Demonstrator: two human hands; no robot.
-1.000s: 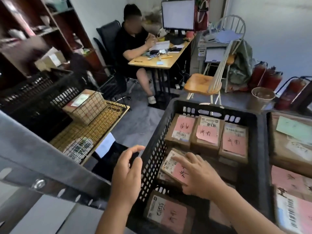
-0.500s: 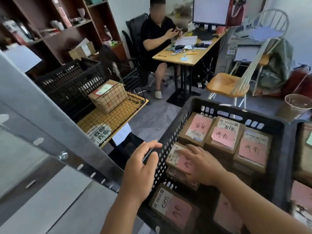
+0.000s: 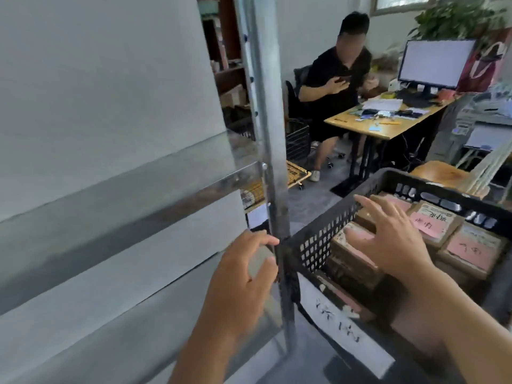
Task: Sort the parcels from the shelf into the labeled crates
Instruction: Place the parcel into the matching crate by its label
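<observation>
the grey metal shelf [image 3: 110,162] fills everything to the left of your hands, its pale boards stacked behind a shiny upright post [image 3: 270,162] and a cross rail. your left hand [image 3: 238,284] sits right at that post near the rail below it, fingers loosely curled and spread, the fingertips [image 3: 270,241] reaching to the post's edge; you can't tell from here whether they actually press on it, and nothing is pinched between them.

just right of that hand stands the black plastic crate [image 3: 318,245], its lattice wall close beside the post. a white paper label [image 3: 340,320] with handwritten marks is stuck on the near wall, below your right forearm.

your right hand [image 3: 393,239] hovers over the crate with all 5 fingers splayed wide, palm down, above the brown parcels [image 3: 354,253] stacked inside; whether the palm touches the top one is unclear, and it grips none of them. more parcels with pink notes [image 3: 468,252] lie beyond and to the right of that hand, packed against the far wall.

past the crate, well away from both hands, a person [image 3: 332,87] in black sits at a wooden desk [image 3: 388,128] with a monitor [image 3: 437,62] on it.
</observation>
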